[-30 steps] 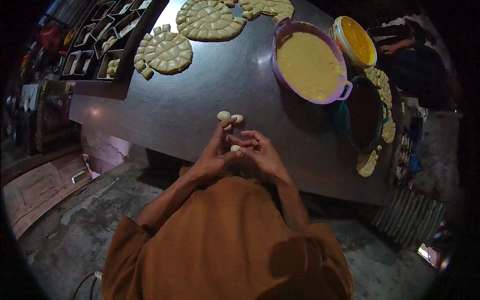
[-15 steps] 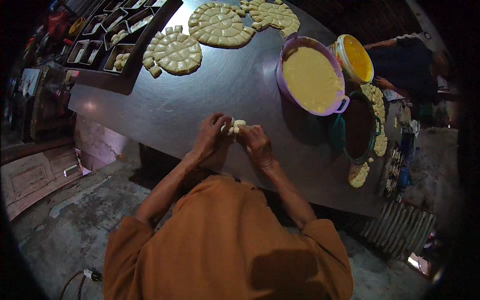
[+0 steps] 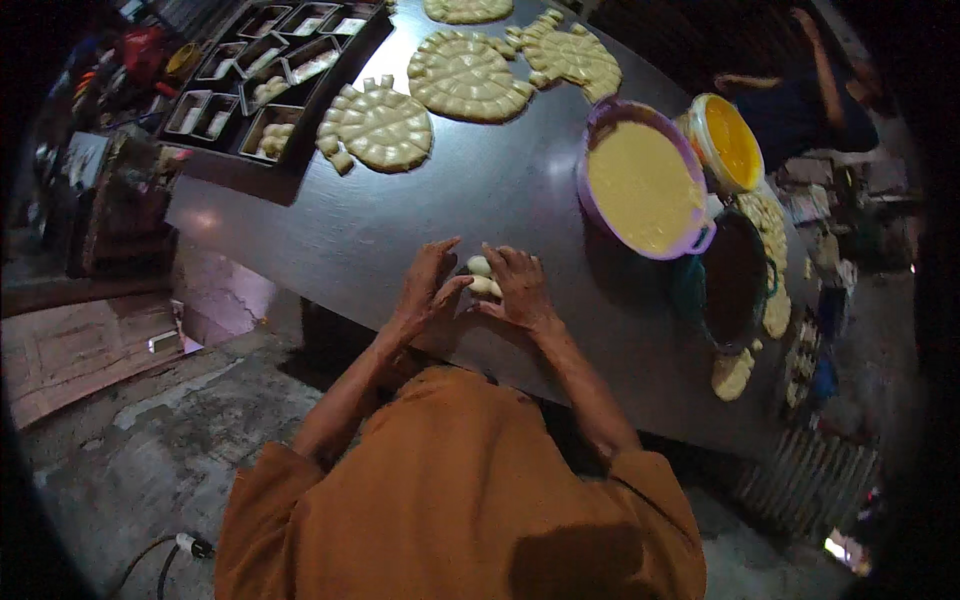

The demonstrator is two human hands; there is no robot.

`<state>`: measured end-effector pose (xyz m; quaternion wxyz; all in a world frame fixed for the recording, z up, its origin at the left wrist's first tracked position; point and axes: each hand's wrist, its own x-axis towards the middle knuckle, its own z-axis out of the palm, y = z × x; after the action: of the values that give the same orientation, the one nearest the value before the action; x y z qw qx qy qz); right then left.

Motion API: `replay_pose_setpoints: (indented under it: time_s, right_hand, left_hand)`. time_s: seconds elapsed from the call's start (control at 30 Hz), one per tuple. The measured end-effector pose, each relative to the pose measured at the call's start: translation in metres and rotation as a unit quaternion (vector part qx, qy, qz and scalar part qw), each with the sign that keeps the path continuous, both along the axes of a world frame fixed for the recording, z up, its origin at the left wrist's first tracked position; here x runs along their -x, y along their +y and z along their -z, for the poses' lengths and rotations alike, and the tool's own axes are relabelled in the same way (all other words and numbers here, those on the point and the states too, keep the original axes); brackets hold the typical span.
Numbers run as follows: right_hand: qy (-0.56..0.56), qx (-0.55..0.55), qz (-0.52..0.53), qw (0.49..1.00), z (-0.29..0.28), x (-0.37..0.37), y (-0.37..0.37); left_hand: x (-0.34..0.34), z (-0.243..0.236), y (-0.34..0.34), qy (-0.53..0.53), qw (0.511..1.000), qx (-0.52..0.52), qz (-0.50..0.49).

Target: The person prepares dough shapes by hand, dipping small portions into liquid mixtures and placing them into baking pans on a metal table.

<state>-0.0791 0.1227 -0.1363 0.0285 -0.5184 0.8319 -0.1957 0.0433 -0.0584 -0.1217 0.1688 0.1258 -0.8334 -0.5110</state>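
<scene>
Small pale dough balls (image 3: 481,276) lie close together between my hands, near the front edge of the metal table (image 3: 360,235). My right hand (image 3: 518,290) curves round their right side, with fingers above and thumb below. On the other side, my left hand (image 3: 428,288) is open, fingers apart and thumb reaching to the dough. Part of the dough is hidden by the right hand. Farther back lie flat round dough slabs scored into pieces, the nearest slab (image 3: 377,128) being left of a larger slab (image 3: 468,78).
A black tray (image 3: 230,168) of small metal tins stands at the far left, some tins holding dough balls. To the right are a purple basin (image 3: 640,190) of pale yellow mixture, a yellow bucket (image 3: 728,140), a dark green basin (image 3: 735,280) and more dough (image 3: 733,374). Another person (image 3: 805,110) is beyond.
My fingers have spread from a tight hold around the dough, the left hand opening away from it. The view has shifted, so the table appears lower and farther right.
</scene>
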Motion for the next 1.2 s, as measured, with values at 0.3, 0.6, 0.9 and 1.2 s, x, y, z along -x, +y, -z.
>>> replay_pose_setpoints:
  time_s: [0.3,0.6,0.9,1.2]
  right_hand:
    - [0.071,0.013,-0.02,0.997,-0.006,-0.013,-0.024]
    - [0.155,-0.011,-0.066,0.986,0.017,-0.002,-0.024]
    - [-0.157,-0.143,-0.057,0.976,-0.052,0.057,-0.128]
    - [0.067,0.005,-0.226,0.972,-0.099,0.162,-0.486]
  left_hand:
    - [-0.068,0.019,-0.116,-0.03,0.938,-0.083,-0.334]
    - [-0.102,0.038,-0.194,-0.065,0.908,0.097,-0.403]
    - [-0.093,0.04,-0.199,-0.064,0.898,0.155,-0.407]
    - [-0.096,0.049,-0.2,-0.074,0.902,0.113,-0.41]
